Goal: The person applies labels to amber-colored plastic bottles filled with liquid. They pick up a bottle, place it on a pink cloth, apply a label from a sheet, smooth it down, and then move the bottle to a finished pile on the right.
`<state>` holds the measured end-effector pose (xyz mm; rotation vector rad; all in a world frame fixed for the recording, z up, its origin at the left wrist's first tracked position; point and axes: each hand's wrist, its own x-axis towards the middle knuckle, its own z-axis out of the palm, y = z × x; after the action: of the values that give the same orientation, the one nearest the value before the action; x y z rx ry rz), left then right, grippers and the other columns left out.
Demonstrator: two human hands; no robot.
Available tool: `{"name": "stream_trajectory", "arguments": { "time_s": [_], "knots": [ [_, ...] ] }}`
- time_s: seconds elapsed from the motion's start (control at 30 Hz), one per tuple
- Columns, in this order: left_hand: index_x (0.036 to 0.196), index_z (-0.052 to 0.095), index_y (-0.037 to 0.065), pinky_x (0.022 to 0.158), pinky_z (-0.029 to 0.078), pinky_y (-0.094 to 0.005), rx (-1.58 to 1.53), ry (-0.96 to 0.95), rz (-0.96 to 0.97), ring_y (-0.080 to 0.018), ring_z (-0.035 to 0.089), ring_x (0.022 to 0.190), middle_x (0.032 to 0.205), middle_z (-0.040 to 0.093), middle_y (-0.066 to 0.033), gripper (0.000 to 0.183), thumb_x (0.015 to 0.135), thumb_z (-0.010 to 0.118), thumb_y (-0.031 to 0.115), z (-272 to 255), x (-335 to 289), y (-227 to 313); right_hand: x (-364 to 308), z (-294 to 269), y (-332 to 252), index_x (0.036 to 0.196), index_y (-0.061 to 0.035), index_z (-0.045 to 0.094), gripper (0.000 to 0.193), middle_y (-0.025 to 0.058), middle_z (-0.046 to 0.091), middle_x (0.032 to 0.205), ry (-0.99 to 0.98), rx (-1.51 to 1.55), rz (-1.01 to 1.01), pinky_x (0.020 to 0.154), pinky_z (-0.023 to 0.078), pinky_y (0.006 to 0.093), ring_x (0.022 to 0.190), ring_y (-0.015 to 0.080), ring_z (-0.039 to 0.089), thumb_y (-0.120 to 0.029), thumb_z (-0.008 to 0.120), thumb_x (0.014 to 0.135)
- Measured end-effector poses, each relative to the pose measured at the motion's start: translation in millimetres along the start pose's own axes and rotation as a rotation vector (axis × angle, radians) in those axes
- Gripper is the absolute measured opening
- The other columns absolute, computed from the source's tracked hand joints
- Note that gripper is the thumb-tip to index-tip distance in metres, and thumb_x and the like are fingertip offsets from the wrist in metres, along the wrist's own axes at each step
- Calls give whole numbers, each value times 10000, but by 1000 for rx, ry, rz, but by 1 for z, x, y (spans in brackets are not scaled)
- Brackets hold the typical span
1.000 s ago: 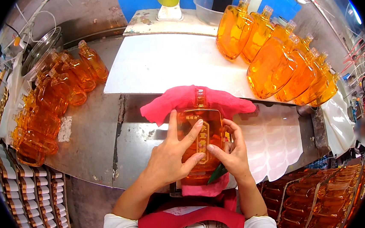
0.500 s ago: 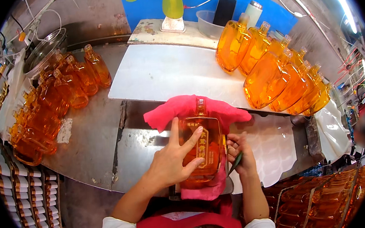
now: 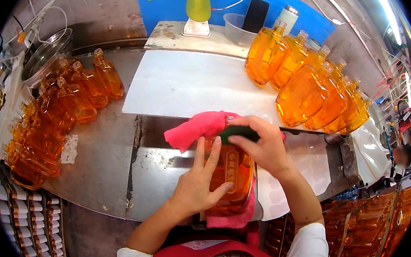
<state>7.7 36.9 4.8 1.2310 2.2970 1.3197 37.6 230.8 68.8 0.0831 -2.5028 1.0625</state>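
An orange glass bottle (image 3: 241, 186) lies in front of me on a pink cloth (image 3: 193, 131), its neck pointing away. A gold-lettered label panel shows on its upward face. My left hand (image 3: 195, 187) rests on the bottle's left side with the fingers spread. Over the bottle's shoulder, my right hand (image 3: 268, 145) grips a flat dark green scraper (image 3: 240, 133), fingers on the far side and thumb on the near side. The scraper hides part of the bottle's upper end. Whether its lower edge touches the glass I cannot tell.
Several orange bottles (image 3: 78, 102) stand at the left, and more filled bottles (image 3: 299, 97) on the white board (image 3: 177, 82) at the right. A green-bladed fan (image 3: 199, 5), a phone (image 3: 256, 14) and a plastic tub (image 3: 237, 31) are at the back. Racked bottles (image 3: 367, 222) sit lower right.
My right hand has moved up and left from beside the bottle to over its shoulder, bringing the green scraper across. The cloth's right side is now mostly covered. My left hand stays on the bottle.
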Motion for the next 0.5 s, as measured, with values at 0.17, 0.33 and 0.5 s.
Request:
{"name": "stream_trajectory", "arguments": {
  "time_s": [0.17,0.33,0.5],
  "knots": [
    [1507,236,50,910,492,-419,-2,171,-38,-399,518,1223,1530,240,-261,936,756,774,205,-30,-14,-11,5,7,12,853,-72,696,185,59,687,872,-7,-55,-231,702,504,347,800,255,639,-5,744,688],
    [1358,502,11,1028,420,-397,150,956,-210,-279,462,1301,1439,460,-159,559,833,693,37,-112,-77,-97,-89,-9,-13,833,-93,701,251,38,697,874,-188,-95,-223,694,503,350,779,235,646,53,718,630],
    [1410,462,87,1095,331,-483,1182,1317,-282,-360,363,1354,1439,411,-214,638,865,720,295,-218,-140,-152,-99,-15,-25,840,-74,703,249,54,708,869,-172,175,-43,699,510,322,776,222,650,72,744,642]
  ]
}}
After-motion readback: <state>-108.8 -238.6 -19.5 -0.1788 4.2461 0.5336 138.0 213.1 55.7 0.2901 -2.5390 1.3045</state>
